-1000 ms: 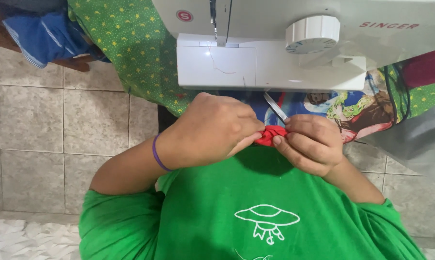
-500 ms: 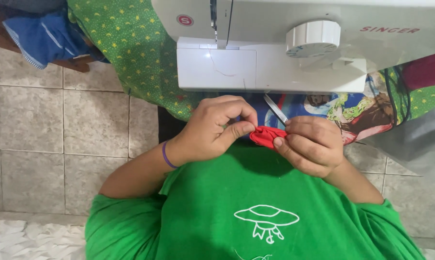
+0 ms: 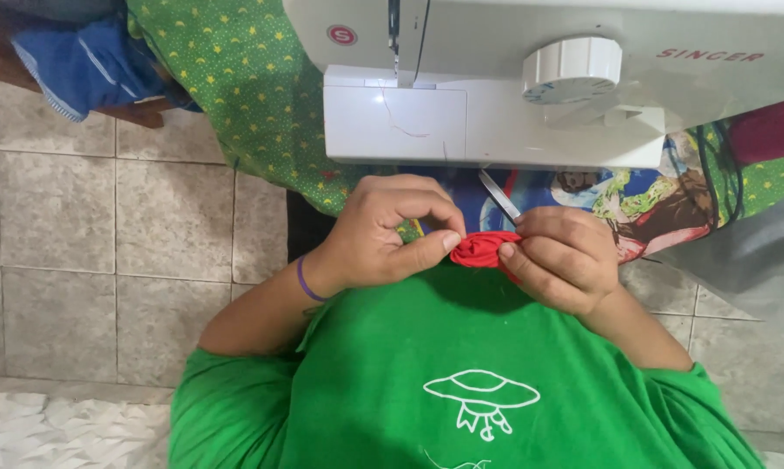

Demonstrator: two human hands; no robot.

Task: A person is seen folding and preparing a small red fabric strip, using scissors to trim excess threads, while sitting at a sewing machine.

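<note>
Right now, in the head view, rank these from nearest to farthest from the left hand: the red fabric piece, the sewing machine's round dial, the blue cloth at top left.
From the left hand:
1. Red fabric piece, pinched at its fingertips.
2. Round dial, up on the white machine, toward the right.
3. Blue cloth, far top-left corner.

We only glimpse a sliver of the red fabric (image 3: 486,248); most of it is buried between the left hand (image 3: 383,233) and the right hand (image 3: 559,260). The metal tool (image 3: 499,194) vanishes into the right hand, so we can't tell its kind. The sewing machine (image 3: 496,87) runs off the top edge, and its needle area is too small to make out.
</note>
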